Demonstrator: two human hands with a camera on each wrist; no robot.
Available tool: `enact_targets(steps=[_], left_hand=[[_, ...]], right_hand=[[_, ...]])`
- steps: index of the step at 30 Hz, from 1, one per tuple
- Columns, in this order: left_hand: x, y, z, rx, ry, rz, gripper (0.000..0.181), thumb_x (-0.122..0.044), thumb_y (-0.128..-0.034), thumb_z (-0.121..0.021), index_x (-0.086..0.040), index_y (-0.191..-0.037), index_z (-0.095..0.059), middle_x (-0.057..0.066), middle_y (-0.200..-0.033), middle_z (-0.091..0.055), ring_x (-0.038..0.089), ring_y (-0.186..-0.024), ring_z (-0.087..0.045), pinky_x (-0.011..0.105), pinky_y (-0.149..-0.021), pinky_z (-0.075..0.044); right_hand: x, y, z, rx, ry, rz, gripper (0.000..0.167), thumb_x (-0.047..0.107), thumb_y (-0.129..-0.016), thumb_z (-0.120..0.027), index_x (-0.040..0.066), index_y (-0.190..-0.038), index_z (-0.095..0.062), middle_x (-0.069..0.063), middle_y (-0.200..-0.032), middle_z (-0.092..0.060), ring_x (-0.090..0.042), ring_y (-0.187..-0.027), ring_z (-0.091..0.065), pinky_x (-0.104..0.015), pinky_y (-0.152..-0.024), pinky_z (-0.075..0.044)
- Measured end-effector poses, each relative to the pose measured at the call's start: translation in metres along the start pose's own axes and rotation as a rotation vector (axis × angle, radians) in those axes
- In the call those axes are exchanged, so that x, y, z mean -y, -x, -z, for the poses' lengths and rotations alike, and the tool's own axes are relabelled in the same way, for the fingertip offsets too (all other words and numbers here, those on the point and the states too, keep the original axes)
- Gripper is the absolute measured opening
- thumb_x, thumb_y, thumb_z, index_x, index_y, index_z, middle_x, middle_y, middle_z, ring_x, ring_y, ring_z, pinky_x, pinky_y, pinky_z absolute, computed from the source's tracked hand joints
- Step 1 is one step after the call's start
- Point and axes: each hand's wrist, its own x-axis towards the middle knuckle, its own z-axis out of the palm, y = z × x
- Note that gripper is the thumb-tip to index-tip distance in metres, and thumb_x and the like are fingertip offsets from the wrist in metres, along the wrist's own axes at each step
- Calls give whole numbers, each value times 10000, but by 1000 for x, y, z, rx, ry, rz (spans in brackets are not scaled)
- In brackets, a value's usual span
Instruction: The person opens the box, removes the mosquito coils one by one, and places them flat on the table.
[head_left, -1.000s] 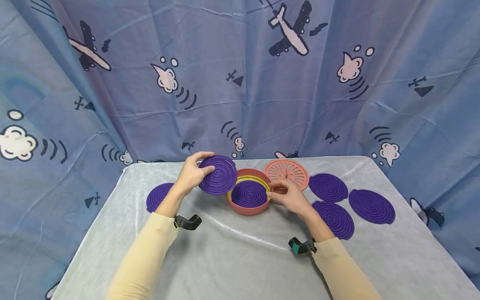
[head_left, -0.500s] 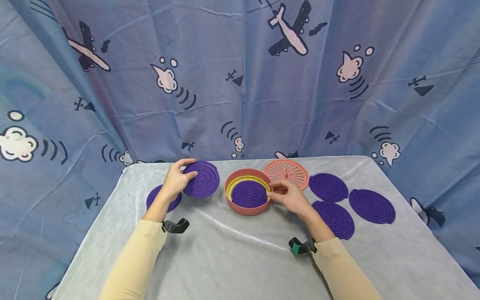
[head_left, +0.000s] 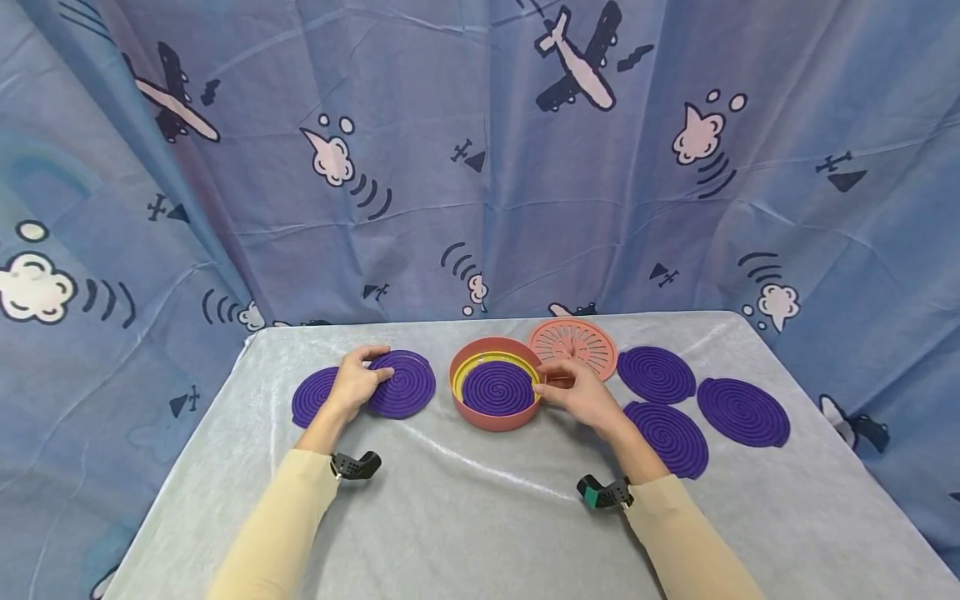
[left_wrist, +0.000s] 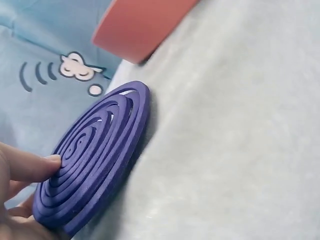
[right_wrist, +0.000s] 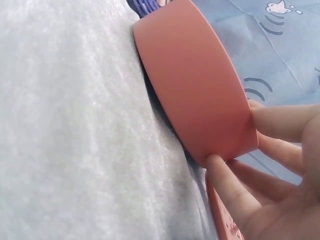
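Observation:
My left hand (head_left: pixel 354 383) pinches a purple mosquito coil (head_left: pixel 403 385) by its left edge, thumb on top. In the left wrist view that coil (left_wrist: pixel 95 155) is tilted close to the table, and I cannot tell whether it touches. To its right stands a round red mosquito coil holder (head_left: pixel 493 423) with a yellow inner ring. Another purple coil (head_left: pixel 498 388) lies inside it. My right hand (head_left: pixel 576 393) grips the holder's right rim between thumb and fingers, as the right wrist view shows on the holder's wall (right_wrist: pixel 192 75).
Behind the holder lies an orange slotted lid (head_left: pixel 588 350). One purple coil (head_left: pixel 311 398) lies at the left, partly behind my left hand. Farther right lie three more, including a near coil (head_left: pixel 667 437) and an outer coil (head_left: pixel 744 412). A patterned curtain (head_left: pixel 420 167) hangs behind the table.
My left hand has carried its coil left, away from over the holder's left edge, and then down toward the table. The right hand and the holder have stayed put.

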Motion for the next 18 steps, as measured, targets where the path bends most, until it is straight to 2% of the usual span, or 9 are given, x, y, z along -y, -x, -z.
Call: enact_targets(steps=[4,7,12,18], left_hand=[[6,-1,-4,9,0,43,462,53,-910,-664,62,-1364,-577,267,-1349,-523,355,-1237,-509,428,-1091,-414],[7,-2,-5,20,-32,46,460,37,-914,-662,59,-1366,-577,274,-1362,-530,371,-1257,-502,459,-1112,-404],[7,-3,-5,35,-180,-9,454,4,-913,-674,51,-1356,-588,281,-1372,-557,404,-1313,-484,509,-1153,-359],[-1,-3,-4,56,-363,-84,435,-46,-925,-678,44,-1343,-598,275,-1335,-599,427,-1273,-534,541,-1117,-403]], right_hand=[[1,0,0,2,1,-7,426,162,-928,-767,-31,-1286,-642,-215,-1240,-651,-284,-1088,-644,-251,-857,-558],[0,0,0,0,0,-17,422,160,-926,-768,-22,-1286,-645,-206,-1243,-653,-283,-1096,-643,-259,-866,-556],[0,1,0,8,-19,-20,431,157,-935,-759,-32,-1300,-630,-224,-1261,-636,-312,-1123,-636,-288,-883,-564],[2,0,-1,11,-36,-8,441,143,-949,-738,-66,-1314,-604,-262,-1264,-619,-345,-1133,-628,-288,-870,-568]])
